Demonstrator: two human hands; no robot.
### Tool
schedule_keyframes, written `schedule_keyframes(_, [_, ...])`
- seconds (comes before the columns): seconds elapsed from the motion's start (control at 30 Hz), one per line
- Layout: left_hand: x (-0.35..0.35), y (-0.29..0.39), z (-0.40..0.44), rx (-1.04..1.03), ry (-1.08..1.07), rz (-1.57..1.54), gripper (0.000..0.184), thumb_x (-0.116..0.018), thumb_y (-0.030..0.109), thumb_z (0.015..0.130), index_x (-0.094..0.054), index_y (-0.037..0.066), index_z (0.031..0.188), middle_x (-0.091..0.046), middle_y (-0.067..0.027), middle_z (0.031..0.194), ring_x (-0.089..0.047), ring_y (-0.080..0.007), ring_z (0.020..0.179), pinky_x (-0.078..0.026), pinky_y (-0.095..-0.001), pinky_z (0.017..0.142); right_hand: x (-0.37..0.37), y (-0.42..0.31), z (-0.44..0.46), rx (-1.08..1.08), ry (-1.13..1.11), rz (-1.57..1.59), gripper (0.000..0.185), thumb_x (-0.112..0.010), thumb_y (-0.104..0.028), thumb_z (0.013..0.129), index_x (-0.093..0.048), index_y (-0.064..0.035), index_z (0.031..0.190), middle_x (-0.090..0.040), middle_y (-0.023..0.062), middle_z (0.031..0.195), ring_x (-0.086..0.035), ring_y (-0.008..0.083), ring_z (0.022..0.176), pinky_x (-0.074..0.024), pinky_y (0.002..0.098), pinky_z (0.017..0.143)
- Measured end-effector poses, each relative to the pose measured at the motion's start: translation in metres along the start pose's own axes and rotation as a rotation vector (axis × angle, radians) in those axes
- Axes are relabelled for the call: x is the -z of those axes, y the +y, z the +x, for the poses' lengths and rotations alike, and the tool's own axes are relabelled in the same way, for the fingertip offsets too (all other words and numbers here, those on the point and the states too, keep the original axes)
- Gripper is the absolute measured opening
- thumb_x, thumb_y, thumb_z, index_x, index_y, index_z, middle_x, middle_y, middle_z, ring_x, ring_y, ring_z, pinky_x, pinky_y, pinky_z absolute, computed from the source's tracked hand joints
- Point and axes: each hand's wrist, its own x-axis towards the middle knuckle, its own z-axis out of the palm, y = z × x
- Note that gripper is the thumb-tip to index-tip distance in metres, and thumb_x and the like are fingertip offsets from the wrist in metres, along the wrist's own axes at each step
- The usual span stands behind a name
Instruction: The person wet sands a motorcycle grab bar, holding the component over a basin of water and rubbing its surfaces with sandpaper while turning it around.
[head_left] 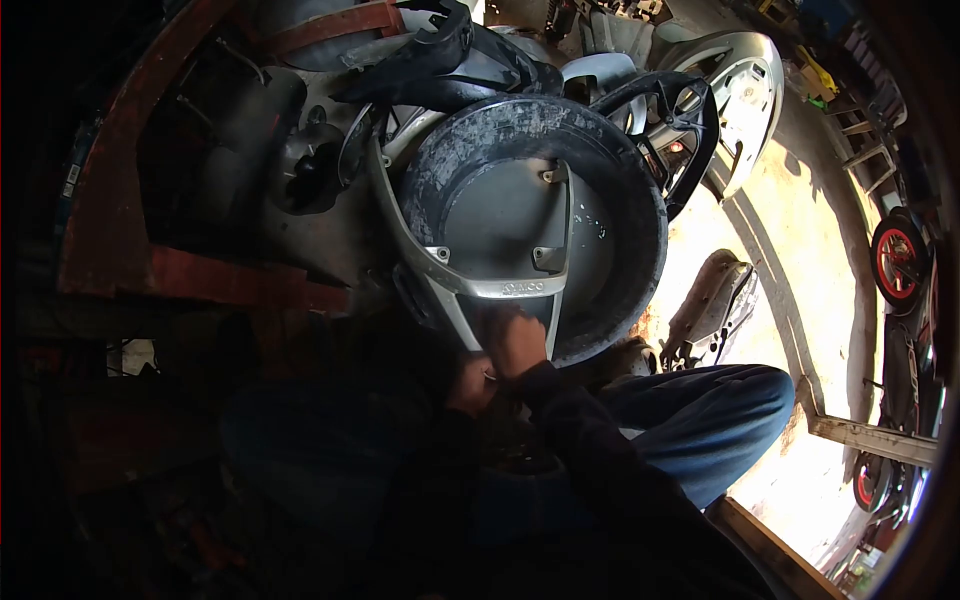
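Well to the left of both hands, a red beam stands in shadow. The left hand is curled nearly closed by the frame's near end; a small pale bit shows at its fingers, too dim to identify, and whether it is gripped I cannot tell. Just beyond the hands, the gray frame lies over the tub, seemingly already a loose piece, its holed tabs in view. The right hand, a tight fist, is at the frame's lower part; its hold is hidden. What remains to do there does not show. Farther right of it lie a loose cover and a wheel.
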Motion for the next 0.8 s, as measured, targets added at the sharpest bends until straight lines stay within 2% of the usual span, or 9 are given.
schedule_keyframes(0.07, [0.0,-0.005,-0.001,-0.023,0.01,-0.058,0.016,-0.066,0.004,0.079,-0.06,0.002,0.065,-0.061,-0.0099,0.067,-0.048,-0.0054,0.054,-0.038,-0.03,0.05,-0.021,0.022,-0.023,0.399,0.349,0.02,0.024,-0.061,-0.009,0.081,-0.066,-0.0041,0.104,-0.064,0.0228,0.115,-0.06,0.0383,0.111,-0.05,0.0454,0.093])
schedule_keyframes(0.1, [-0.005,0.006,0.004,0.309,0.137,-0.657,0.016,-0.067,0.004,0.078,-0.06,0.003,0.064,-0.057,-0.0069,0.061,-0.047,-0.0059,0.053,-0.037,-0.0301,0.049,-0.013,0.028,-0.042,0.395,0.229,0.048,0.033,-0.066,-0.01,0.078,-0.065,-0.0044,0.11,-0.058,0.0212,0.128,-0.05,0.0363,0.127,-0.0418,0.0427,0.106])
schedule_keyframes(0.2, [-0.014,0.005,0.003,0.482,0.232,-0.846,0.013,-0.066,0.002,0.076,-0.061,0.005,0.065,-0.046,-0.0026,0.052,-0.045,-0.0087,0.051,-0.035,-0.0309,0.048,-0.005,0.03,-0.032,0.25,0.266,0.124,0.033,-0.068,-0.011,0.076,-0.066,-0.0037,0.108,-0.063,0.0204,0.12,-0.061,0.0353,0.113,-0.0535,0.0423,0.089])
schedule_keyframes(0.27, [-0.003,-0.004,-0.001,-0.094,0.05,-0.02,0.007,-0.06,-0.004,0.069,-0.059,0.002,0.066,-0.052,-0.0098,0.057,-0.048,-0.0095,0.056,-0.037,-0.0283,0.052,0.021,0.002,0.0,-0.006,-0.174,-0.012,0.033,-0.066,-0.01,0.076,-0.066,-0.0029,0.108,-0.064,0.0199,0.116,-0.064,0.0354,0.106,-0.0563,0.0424,0.079])
schedule_keyframes(0.3, [0.0,-0.001,-0.002,0.029,0.033,0.107,0.01,-0.061,-0.003,0.069,-0.056,0.002,0.061,-0.053,-0.0123,0.057,-0.05,-0.0109,0.054,-0.037,-0.0303,0.052,0.013,-0.003,0.007,-0.077,-0.232,-0.093,0.03,-0.066,-0.01,0.075,-0.068,-0.0032,0.104,-0.066,0.0182,0.114,-0.064,0.0335,0.108,-0.0544,0.0418,0.084])
schedule_keyframes(0.4, [-0.011,0.002,0.003,0.02,0.152,-0.021,0.017,-0.062,-0.002,0.07,-0.052,0.001,0.057,-0.053,-0.014,0.056,-0.051,-0.012,0.053,-0.037,-0.0318,0.05,-0.009,0.028,-0.026,0.537,0.223,0.009,0.028,-0.065,-0.009,0.075,-0.068,-0.0038,0.102,-0.066,0.0164,0.113,-0.063,0.031,0.112,-0.0513,0.0407,0.092])
schedule_keyframes(0.63, [-0.01,-0.016,-0.006,0.103,0.09,-0.081,0.02,-0.067,0.003,0.075,-0.056,0.003,0.059,-0.053,-0.005,0.056,-0.051,-0.0062,0.056,-0.038,-0.031,0.049,0.0,0.017,-0.001,0.229,0.048,0.057,0.015,-0.06,-0.005,0.079,-0.064,-0.0031,0.093,-0.065,0.0192,0.102,-0.064,0.0354,0.093,-0.0536,0.045,0.078])
schedule_keyframes(0.73, [-0.008,-0.024,-0.002,0.124,0.011,0.08,0.027,-0.062,-0.005,0.077,-0.067,0.004,0.102,-0.056,0.003,0.067,-0.052,-0.0041,0.062,-0.038,-0.0283,0.05,-0.002,0.024,-0.039,0.45,0.368,-0.006,0.026,-0.063,-0.013,0.082,-0.066,-0.0024,0.106,-0.066,0.0198,0.109,-0.063,0.0379,0.102,-0.0528,0.0449,0.082])
schedule_keyframes(0.8, [-0.019,-0.021,0.006,0.322,0.108,-0.588,0.067,-0.058,-0.004,0.08,-0.027,0.007,0.138,-0.057,0.0017,0.077,-0.051,-0.0054,0.062,-0.039,-0.0277,0.053,-0.001,0.029,-0.043,0.39,0.334,-0.003,0.025,-0.062,-0.011,0.082,-0.066,-0.0031,0.106,-0.065,0.0204,0.113,-0.064,0.0371,0.103,-0.0536,0.0447,0.082])
